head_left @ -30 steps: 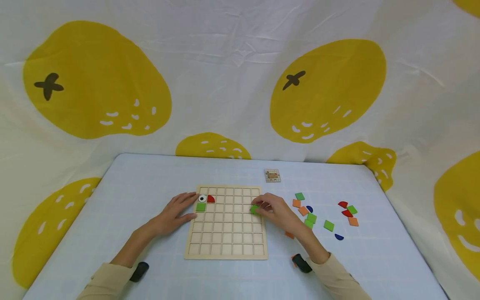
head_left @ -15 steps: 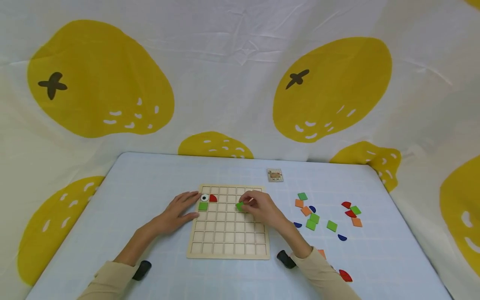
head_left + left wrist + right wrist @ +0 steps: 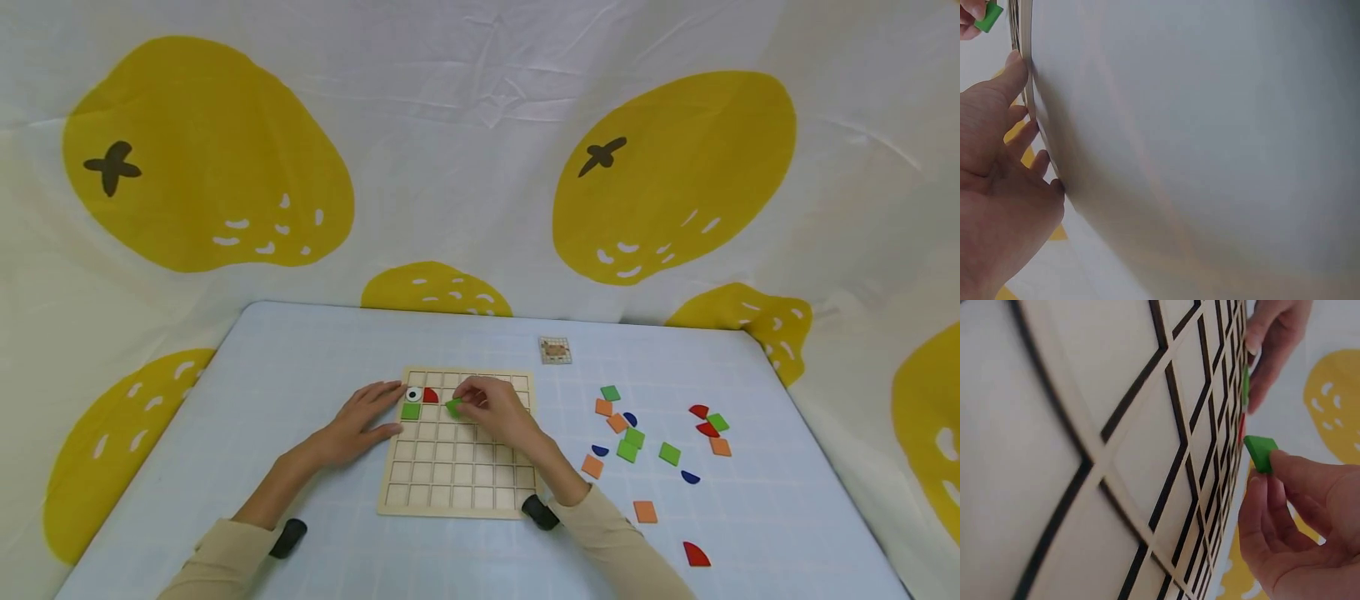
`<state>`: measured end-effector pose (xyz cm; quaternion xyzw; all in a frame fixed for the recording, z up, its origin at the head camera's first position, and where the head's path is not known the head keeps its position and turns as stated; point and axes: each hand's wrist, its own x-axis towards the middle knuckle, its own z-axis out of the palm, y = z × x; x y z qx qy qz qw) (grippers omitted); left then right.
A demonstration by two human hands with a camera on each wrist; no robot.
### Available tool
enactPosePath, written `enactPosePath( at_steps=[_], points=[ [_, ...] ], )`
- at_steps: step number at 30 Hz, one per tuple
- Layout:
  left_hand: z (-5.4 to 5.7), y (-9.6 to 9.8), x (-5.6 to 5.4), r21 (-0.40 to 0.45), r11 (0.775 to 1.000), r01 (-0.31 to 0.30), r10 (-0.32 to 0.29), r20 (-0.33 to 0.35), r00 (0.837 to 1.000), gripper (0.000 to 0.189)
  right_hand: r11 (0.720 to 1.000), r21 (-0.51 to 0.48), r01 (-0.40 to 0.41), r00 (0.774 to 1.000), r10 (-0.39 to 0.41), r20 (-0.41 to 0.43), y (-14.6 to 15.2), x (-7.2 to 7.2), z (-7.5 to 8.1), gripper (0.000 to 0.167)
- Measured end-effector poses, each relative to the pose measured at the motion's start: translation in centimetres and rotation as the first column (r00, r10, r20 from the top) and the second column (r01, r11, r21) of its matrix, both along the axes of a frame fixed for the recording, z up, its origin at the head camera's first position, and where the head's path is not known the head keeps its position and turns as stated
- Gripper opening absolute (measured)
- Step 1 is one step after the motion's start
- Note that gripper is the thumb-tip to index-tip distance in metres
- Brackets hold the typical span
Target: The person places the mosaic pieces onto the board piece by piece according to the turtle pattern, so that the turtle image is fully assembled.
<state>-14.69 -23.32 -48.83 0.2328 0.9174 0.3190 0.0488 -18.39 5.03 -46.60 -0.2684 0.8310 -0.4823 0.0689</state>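
Note:
A wooden grid board (image 3: 465,475) lies on the table, with a white eye tile (image 3: 412,395), a red quarter-circle tile (image 3: 431,396) and a green square tile (image 3: 410,412) set in its upper left cells. My right hand (image 3: 495,414) pinches another green square tile (image 3: 1262,454) between thumb and fingertips, just above the board's upper middle. The right wrist view shows that tile tilted and apart from the grid. At the board's left edge rests my left hand (image 3: 352,427), fingers extended; in the left wrist view its fingertips (image 3: 1015,57) touch the board's side.
Loose green, orange, red and blue tiles lie scattered to the right, among them a green square (image 3: 670,453), an orange square (image 3: 645,512) and a red quarter circle (image 3: 696,554). A small patterned card (image 3: 555,351) lies behind the board. A lemon-print cloth (image 3: 450,167) hangs behind the table.
My right hand has carried the green tile leftward across the board, from its right edge to the upper middle. The left hand stays at the board's left edge. The head view has shifted slightly.

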Motion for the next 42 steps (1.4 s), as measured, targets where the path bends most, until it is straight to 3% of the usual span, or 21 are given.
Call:
enactPosePath(
  at_steps=[18,29,42],
  points=[
    [-0.2,-0.1,-0.2,0.008,1.0,0.002,-0.002,0.002,1.0,0.064,1.0,0.007,0.0,1.0,0.0,0.028,-3.3,-0.4,-0.4,0.009],
    [0.0,0.1,-0.2,0.007,1.0,0.006,-0.006,0.008,1.0,0.064,0.996,0.076,0.04,0.998,-0.044,0.045,-4.0,-0.2,-0.3,0.005],
    [0.0,-0.1,-0.1,0.007,1.0,-0.006,0.006,0.01,1.0,0.063,0.997,0.066,0.04,0.999,-0.04,0.0,-4.2,-0.3,-0.6,0.004]
  ],
)
